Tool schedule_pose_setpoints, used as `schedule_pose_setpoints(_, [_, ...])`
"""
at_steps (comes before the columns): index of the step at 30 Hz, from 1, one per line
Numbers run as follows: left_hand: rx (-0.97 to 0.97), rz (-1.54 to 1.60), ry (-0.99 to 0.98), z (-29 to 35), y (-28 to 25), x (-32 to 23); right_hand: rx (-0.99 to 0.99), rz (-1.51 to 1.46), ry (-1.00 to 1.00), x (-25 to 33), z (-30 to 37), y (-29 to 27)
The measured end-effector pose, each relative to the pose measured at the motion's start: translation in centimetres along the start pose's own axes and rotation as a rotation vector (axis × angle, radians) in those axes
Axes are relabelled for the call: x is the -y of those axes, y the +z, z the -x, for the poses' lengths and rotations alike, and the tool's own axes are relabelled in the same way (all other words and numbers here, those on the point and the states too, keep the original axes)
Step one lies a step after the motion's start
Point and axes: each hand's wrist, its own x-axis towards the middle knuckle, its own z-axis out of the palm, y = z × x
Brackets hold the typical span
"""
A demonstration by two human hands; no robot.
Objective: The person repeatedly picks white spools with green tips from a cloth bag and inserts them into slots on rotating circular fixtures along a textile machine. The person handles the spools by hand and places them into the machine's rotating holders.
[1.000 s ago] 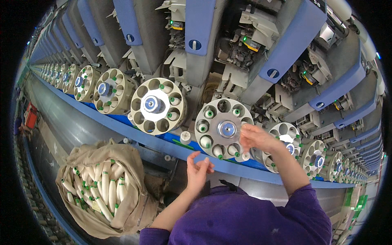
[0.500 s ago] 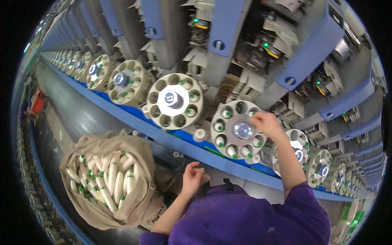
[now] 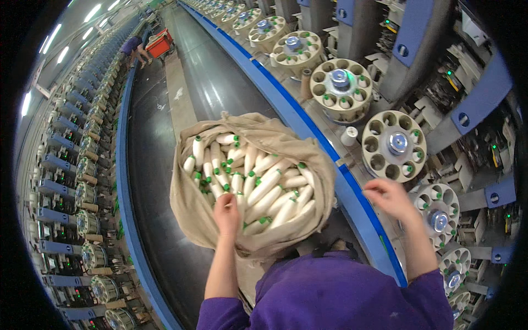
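Note:
A beige cloth sack (image 3: 184, 212) stands before me, full of white yarn bobbins (image 3: 265, 188) with green tips. My left hand (image 3: 226, 215) reaches over its near side, fingers drawn together at the green tips of some bobbins. Whatever those fingertips may hold is hidden. My right hand (image 3: 391, 199) is over the blue rail beside the machine, its fingers stretched out and apart, nothing visible in them. Just beyond that hand is a round cream bobbin magazine (image 3: 396, 124) with some pockets filled and others empty. Another magazine (image 3: 438, 221) sits close to my right wrist.
More magazines (image 3: 341, 82) line the machine on the right, behind a blue rail (image 3: 308, 124). A white cone (image 3: 348, 136) stands on its ledge. Another machine row (image 3: 85, 192) runs along the left. Far down the aisle, a person (image 3: 132, 47) bends by a red cart (image 3: 159, 44).
My view has turned left, bringing the sack to the middle. My right hand has come away from a magazine. My left hand has moved from beside my body to over the bobbins.

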Motion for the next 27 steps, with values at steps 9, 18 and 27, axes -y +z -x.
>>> schedule_pose_setpoints(9, [0.27,-0.297,0.201,-7.6,-8.4,5.5,0.409,0.43,-0.114,2.6,-16.9,23.3])
schedule_pose_setpoints(18, [0.609,-0.612,0.427,-16.4,-5.9,6.3,1.015,0.666,0.002,4.3,-17.7,25.4])
schedule_pose_setpoints(27, [0.861,-0.878,0.828,-22.3,-3.8,7.6,1.004,0.735,-0.035,5.7,-16.9,25.9])
